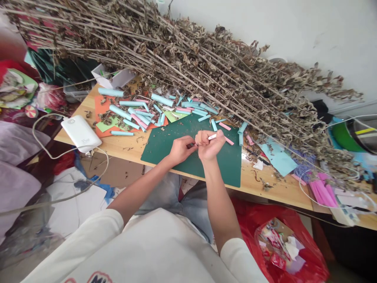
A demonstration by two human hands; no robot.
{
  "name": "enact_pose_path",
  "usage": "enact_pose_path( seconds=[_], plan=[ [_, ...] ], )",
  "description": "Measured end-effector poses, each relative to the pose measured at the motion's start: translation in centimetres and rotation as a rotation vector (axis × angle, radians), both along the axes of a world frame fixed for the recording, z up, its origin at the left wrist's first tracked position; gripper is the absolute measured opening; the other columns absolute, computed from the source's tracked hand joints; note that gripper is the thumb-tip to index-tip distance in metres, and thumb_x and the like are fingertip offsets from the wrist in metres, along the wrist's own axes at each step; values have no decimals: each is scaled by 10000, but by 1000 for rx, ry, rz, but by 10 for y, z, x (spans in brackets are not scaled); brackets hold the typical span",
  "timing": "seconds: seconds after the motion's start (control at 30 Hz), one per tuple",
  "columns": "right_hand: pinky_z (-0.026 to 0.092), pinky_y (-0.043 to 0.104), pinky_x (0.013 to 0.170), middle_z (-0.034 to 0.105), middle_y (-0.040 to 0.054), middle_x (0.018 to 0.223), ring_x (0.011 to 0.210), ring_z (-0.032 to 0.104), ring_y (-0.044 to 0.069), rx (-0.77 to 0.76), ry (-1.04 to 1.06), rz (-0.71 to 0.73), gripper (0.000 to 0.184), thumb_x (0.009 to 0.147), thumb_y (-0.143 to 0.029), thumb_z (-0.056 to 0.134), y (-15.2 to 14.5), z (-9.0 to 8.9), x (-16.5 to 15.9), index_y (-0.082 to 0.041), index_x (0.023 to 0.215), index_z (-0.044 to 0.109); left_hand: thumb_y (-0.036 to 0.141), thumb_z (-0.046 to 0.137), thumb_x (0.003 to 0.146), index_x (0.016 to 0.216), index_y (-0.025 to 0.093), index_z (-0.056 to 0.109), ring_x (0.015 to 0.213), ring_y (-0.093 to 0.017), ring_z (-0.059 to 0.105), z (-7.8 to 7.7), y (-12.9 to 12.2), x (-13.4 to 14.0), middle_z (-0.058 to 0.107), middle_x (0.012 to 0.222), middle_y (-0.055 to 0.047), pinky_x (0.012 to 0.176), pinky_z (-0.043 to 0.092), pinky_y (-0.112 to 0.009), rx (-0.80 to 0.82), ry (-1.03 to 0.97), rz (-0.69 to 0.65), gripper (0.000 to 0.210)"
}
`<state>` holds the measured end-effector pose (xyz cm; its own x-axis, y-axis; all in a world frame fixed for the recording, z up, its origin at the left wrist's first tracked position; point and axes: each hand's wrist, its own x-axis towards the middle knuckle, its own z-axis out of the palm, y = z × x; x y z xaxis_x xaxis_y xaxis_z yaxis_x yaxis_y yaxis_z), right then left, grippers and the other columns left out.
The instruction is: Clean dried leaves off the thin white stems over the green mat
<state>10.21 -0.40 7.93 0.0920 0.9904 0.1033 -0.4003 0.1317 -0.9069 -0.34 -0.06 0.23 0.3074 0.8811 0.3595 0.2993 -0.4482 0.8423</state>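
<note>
Head view, left hand: the left hand (181, 149) is hovering over the green cutting mat (165, 147), fingers curled and pinching the near end of a small dark piece that I cannot make out, touching the right hand's fingertips.
Head view, right hand: the right hand (209, 144) is sitting clenched at 3 o'clock of the left hand, gripping a white stick (212, 136) whose tip is poking out at 2 o'clock.
Where the stick is: it is staying above the mat's middle, raised off the surface.
Mat: it is lying on the wooden table (273, 184), its near edge hanging slightly past the table's rim.
Paper rolls: blue and pink paper rolls (141, 112) are lying scattered at 11 o'clock of the hands, partly on an orange sheet (101, 106).
Dried branches: a big bundle of dried branches (206, 67) is stretching across the table at 12 o'clock.
Power bank: a white power bank (81, 133) is resting at 9 o'clock, cable trailing off.
Red bag: a red bag (282, 239) is sitting under the table at 5 o'clock.
</note>
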Motion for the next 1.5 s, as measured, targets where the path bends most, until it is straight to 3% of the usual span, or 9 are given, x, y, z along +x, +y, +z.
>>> enact_pose_path(
  seconds=[0.17,0.27,0.4,0.6,1.2,1.5],
  plan=[
    [122,302,458,170,-42,385,400,167,98,15,-22,-4,712,808,-799,308,1,-4,-3,-240,374,223,294,620,865,699,150,635,618,-105,547,-1,0,0,601,701,-10,571,403,-212,3,19,9,220],
    [124,303,444,161,-47,384,384,165,96,27,-6,22,717,813,-806,288,2,-3,-1,-242,375,223,292,610,872,773,149,674,629,-104,566,1,-1,-1,652,791,-32,579,429,-210,-8,-17,-32,185],
    [154,305,443,173,-46,398,393,170,102,43,16,68,699,820,-799,264,-2,6,8,-247,392,234,342,612,894,862,144,710,650,-112,596,3,-2,-2,695,857,-68,587,456,-213,-5,-87,-41,223],
    [166,312,461,177,-41,416,413,166,110,109,46,1,662,810,-761,313,-9,21,17,-242,407,231,389,640,889,873,152,729,682,-120,622,2,-2,0,717,849,-75,606,462,-218,46,-116,-24,254],
    [115,305,470,185,-45,408,401,168,94,98,35,81,644,854,-677,375,-3,-4,4,-236,403,245,343,604,902,761,135,686,628,-115,558,1,-2,-1,666,756,-52,594,416,-223,40,-82,-19,264],
    [127,297,442,163,-55,394,393,144,91,26,-47,84,681,810,-796,274,3,-2,2,-255,400,218,345,598,905,779,134,689,610,-107,546,2,0,-1,648,734,-43,569,411,-213,31,-102,-22,262]
  ],
)
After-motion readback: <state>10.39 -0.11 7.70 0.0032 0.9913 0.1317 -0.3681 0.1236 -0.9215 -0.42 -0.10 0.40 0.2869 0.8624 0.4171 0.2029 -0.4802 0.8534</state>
